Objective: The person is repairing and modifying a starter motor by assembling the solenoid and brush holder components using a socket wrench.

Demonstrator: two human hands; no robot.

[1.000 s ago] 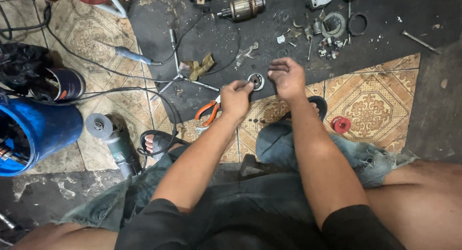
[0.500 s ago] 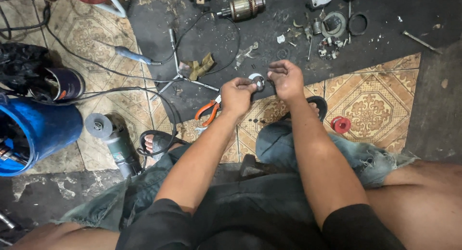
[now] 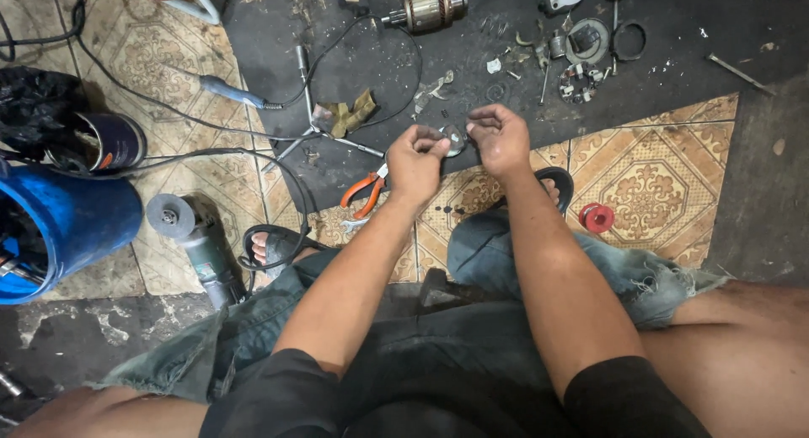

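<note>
Two hands raised over dark mat point(image 3: 354, 59). Left hand point(image 3: 416, 162) and right hand point(image 3: 500, 138) pinched together on small round metal part point(image 3: 453, 138). Orange pliers point(image 3: 364, 192) near left.

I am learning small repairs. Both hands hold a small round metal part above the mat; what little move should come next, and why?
Probably lower the small round metal part toward the dark mat before working on it. The left hand and right hand pinch it in mid-air, and loose tiny parts already lie scattered there, so a dropped piece could be lost.
</note>
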